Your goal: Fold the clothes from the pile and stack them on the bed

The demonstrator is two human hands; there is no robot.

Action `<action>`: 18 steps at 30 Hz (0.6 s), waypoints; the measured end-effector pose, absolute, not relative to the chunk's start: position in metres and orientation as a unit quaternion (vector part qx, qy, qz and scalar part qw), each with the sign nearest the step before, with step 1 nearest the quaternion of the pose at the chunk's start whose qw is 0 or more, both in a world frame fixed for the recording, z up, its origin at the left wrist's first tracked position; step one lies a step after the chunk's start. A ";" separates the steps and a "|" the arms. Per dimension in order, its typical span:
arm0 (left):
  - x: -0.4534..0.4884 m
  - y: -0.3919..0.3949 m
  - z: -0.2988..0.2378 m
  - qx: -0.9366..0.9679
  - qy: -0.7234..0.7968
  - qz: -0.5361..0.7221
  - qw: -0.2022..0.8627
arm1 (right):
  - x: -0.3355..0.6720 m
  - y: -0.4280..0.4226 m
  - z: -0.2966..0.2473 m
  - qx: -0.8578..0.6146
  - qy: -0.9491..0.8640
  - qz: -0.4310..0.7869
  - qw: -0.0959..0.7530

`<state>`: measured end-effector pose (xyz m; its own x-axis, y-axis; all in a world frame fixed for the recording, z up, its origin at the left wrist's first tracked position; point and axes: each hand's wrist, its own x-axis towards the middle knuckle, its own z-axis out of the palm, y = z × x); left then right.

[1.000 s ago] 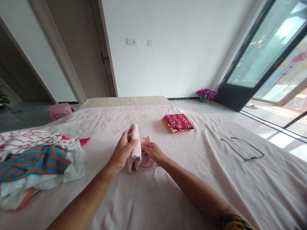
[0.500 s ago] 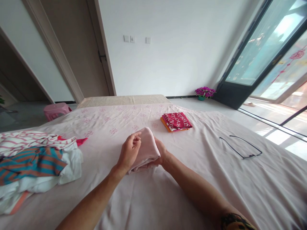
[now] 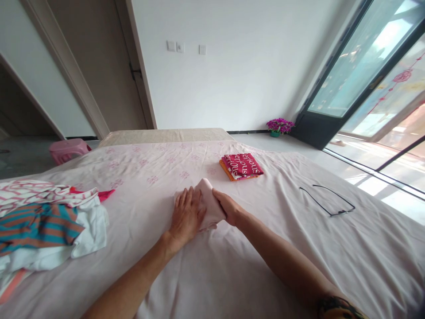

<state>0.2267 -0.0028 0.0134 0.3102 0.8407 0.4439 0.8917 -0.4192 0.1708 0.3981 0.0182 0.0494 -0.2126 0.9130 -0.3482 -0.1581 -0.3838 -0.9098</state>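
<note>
A small folded pale pink cloth [image 3: 208,204] lies on the pink bed sheet [image 3: 206,274] in the middle of the view. My left hand [image 3: 186,217] rests flat on its left part, fingers stretched out and pressing down. My right hand [image 3: 227,207] grips the cloth's right edge, with the thumb on top and the fingers tucked under or behind it. Both forearms reach in from the bottom of the view.
A folded red cloth with white letters on an orange one [image 3: 241,165] lies further back. A heap of striped and white clothes [image 3: 43,226] is at the left. A black wire hanger [image 3: 328,201] lies at the right. A pink stool [image 3: 66,149] and potted flowers [image 3: 279,126] stand on the floor.
The pink cloth was held up and folded over between both hands. It now lies flatter on the sheet, and my left hand has opened and come down on top of it.
</note>
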 end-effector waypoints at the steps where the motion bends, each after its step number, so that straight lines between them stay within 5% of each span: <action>1: 0.229 -0.003 0.012 -0.810 -0.535 -0.230 0.066 | 0.402 0.018 0.050 -0.507 -0.446 0.617 0.404; 7: 0.234 -0.007 0.008 -0.823 -0.527 -0.193 0.094 | 0.406 0.015 0.043 -0.520 -0.733 0.247 0.363; 12: 0.225 -0.011 0.008 -0.830 -0.512 -0.211 0.065 | 0.403 0.013 0.022 -0.509 -0.809 0.190 0.226; 18: 0.210 -0.012 0.009 -0.831 -0.524 -0.185 0.029 | 0.415 0.012 0.016 -0.518 -0.806 0.201 0.206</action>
